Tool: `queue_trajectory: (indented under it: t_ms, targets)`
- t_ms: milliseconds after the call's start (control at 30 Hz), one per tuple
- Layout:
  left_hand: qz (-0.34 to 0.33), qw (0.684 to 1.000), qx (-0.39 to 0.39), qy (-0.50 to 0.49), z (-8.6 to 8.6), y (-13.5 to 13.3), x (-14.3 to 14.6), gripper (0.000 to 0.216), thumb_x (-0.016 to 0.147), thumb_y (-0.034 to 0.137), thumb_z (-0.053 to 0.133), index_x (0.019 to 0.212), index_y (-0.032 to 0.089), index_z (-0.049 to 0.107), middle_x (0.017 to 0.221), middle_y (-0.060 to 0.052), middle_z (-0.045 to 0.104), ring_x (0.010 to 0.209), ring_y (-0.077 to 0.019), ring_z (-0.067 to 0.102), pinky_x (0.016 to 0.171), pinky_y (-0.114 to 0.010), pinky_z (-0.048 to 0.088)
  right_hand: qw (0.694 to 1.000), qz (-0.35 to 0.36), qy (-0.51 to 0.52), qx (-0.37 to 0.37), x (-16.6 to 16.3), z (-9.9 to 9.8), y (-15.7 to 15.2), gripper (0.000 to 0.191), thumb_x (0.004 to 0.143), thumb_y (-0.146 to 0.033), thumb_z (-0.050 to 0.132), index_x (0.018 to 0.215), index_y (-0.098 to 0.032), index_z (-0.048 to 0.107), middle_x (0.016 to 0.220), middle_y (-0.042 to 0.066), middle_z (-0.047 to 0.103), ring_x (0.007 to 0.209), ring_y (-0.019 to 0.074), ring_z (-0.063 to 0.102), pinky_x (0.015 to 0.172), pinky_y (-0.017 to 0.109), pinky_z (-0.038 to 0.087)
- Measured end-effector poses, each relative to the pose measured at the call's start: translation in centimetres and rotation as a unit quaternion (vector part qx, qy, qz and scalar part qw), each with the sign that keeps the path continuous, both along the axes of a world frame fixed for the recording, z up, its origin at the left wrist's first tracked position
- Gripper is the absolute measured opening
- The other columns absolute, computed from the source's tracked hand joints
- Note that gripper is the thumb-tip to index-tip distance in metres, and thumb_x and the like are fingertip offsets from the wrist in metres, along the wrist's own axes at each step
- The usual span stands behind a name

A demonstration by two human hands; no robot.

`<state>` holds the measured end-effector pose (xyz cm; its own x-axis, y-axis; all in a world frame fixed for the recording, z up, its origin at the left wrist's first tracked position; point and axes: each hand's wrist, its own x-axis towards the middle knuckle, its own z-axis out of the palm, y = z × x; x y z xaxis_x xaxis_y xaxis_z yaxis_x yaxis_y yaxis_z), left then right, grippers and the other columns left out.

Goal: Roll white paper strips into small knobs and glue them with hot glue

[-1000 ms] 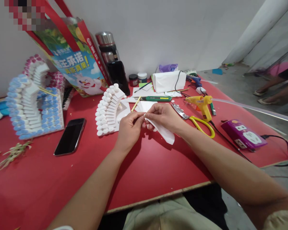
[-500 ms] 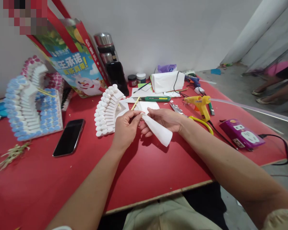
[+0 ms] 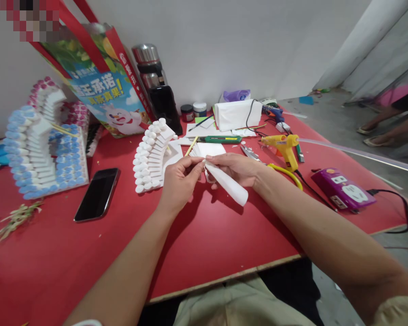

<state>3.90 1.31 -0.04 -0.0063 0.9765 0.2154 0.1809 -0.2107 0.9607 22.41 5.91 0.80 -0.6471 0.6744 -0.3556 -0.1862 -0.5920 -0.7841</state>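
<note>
Two hands meet over our red table: left hand pinches the rolled paper cone at its tip, right hand curls around its body.

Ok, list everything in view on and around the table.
table: one, red, foreground
paper roll: one, white, in both hands
stair model: one, white, left of hands
blue model: one, blue-white, far left
pink model: one, pink-white, behind blue model
phone: one, black, left of stair model
bag: one, red, back left
flask: one, steel, right of bag
jars: two, dark and white, back centre
tissue pack: one, white, back centre
knife: one, green, behind hands
glue gun: one, yellow, right of hands
scissors: one, yellow handles, beside right hand
power strip: one, purple, far right
another person's legs: two, floor, far right
left hand: one, on roll's tip
right hand: one, around roll
</note>
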Motion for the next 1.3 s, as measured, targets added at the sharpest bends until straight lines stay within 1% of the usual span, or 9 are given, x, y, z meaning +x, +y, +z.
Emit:
queue_trajectory:
  t_ms: [200, 400, 467, 567, 700, 867, 1067, 1233, 1300]
  targets:
    - [-0.013, 0.999, 0.006, 0.037, 0.2, -0.2, -0.1, 0.019, 0.089, 0.035, 0.071, 0.099, 0.022, 0.081, 0.069, 0.000, 0.064, 0.054, -0.0113, 0.053, 0.051, -0.025, 0.043, 0.999, 0.001, -0.024, 0.024, 0.5, -0.5, 0.4, 0.028, 0.078, -0.031, 0.086, 0.085, -0.012, 0.066, 0.077, 0.009, 0.075, 0.065, 0.0178, 0.070, 0.064, 0.030, 0.060]
    - [0.005, 0.991, 0.064, 0.114, 0.4, -0.3, 0.0, 0.017, 0.092, 0.029, 0.066, 0.095, 0.020, 0.080, 0.089, -0.005, 0.075, 0.083, -0.0179, 0.067, 0.079, -0.029, 0.054, 0.995, -0.033, -0.075, 0.062, 0.7, -0.3, 0.2, 0.036, 0.068, -0.032, 0.094, 0.084, -0.013, 0.067, 0.077, 0.008, 0.076, 0.073, 0.0216, 0.074, 0.067, 0.031, 0.060]
    - [0.008, 0.990, 0.070, 0.121, 0.5, -0.3, 0.1, 0.017, 0.092, 0.028, 0.066, 0.095, 0.019, 0.079, 0.091, -0.005, 0.076, 0.086, -0.0185, 0.068, 0.082, -0.030, 0.054, 0.995, -0.040, -0.070, 0.066, 0.6, -0.2, 0.1, 0.035, 0.068, -0.029, 0.094, 0.084, -0.013, 0.067, 0.076, 0.008, 0.076, 0.073, 0.0212, 0.074, 0.067, 0.031, 0.060]
    - [0.015, 0.991, 0.066, 0.114, 0.6, -0.3, 0.1, 0.015, 0.090, 0.027, 0.067, 0.094, 0.019, 0.079, 0.092, -0.005, 0.077, 0.085, -0.0181, 0.069, 0.080, -0.029, 0.054, 0.996, -0.046, -0.050, 0.054, 0.4, 0.1, -0.1, 0.032, 0.069, -0.025, 0.092, 0.085, -0.014, 0.066, 0.078, 0.007, 0.077, 0.070, 0.0208, 0.075, 0.065, 0.031, 0.061]
    - [0.015, 0.998, 0.003, 0.057, 0.5, -0.3, 0.2, 0.017, 0.088, 0.031, 0.070, 0.096, 0.019, 0.080, 0.085, -0.004, 0.076, 0.071, -0.0166, 0.067, 0.066, -0.028, 0.053, 0.998, -0.049, -0.034, 0.037, 0.1, 0.5, -0.4, 0.028, 0.072, -0.020, 0.089, 0.085, -0.015, 0.064, 0.078, 0.008, 0.077, 0.071, 0.0229, 0.076, 0.069, 0.036, 0.063]
    - [0.035, 0.999, -0.021, 0.030, 0.4, -0.4, 0.6, 0.016, 0.086, 0.031, 0.072, 0.091, 0.017, 0.078, 0.075, -0.003, 0.074, 0.065, -0.0154, 0.065, 0.061, -0.027, 0.051, 0.986, -0.105, -0.082, 0.101, -0.7, 0.9, -1.2, 0.015, 0.078, -0.015, 0.078, 0.076, -0.016, 0.062, 0.067, 0.009, 0.074, 0.063, 0.0224, 0.074, 0.055, 0.029, 0.058]
    - [0.063, 0.986, 0.085, 0.130, 0.3, -0.8, 1.0, 0.013, 0.091, 0.023, 0.065, 0.087, 0.017, 0.075, 0.079, -0.003, 0.072, 0.071, -0.0148, 0.064, 0.069, -0.027, 0.051, 0.925, -0.179, -0.214, 0.258, -2.2, 1.2, -2.3, 0.012, 0.079, -0.012, 0.066, 0.069, -0.018, 0.061, 0.056, 0.004, 0.068, 0.050, 0.0170, 0.065, 0.048, 0.027, 0.051]
    - [0.051, 0.945, 0.206, 0.247, 0.0, -0.7, 0.7, 0.017, 0.097, 0.017, 0.057, 0.091, 0.016, 0.073, 0.080, -0.004, 0.069, 0.079, -0.0165, 0.064, 0.076, -0.029, 0.049, 0.914, -0.186, -0.218, 0.286, -2.1, 1.2, -2.5, 0.007, 0.078, -0.020, 0.069, 0.072, -0.016, 0.067, 0.063, 0.004, 0.070, 0.056, 0.0149, 0.064, 0.053, 0.026, 0.050]
    - [0.054, 0.927, 0.244, 0.280, -0.2, -0.6, 0.5, 0.018, 0.098, 0.017, 0.055, 0.094, 0.016, 0.072, 0.080, -0.004, 0.069, 0.080, -0.0173, 0.064, 0.076, -0.030, 0.049, 0.908, -0.187, -0.227, 0.299, -1.8, 1.1, -2.4, 0.012, 0.078, -0.026, 0.073, 0.074, -0.015, 0.069, 0.067, 0.004, 0.071, 0.058, 0.0139, 0.063, 0.054, 0.025, 0.048]
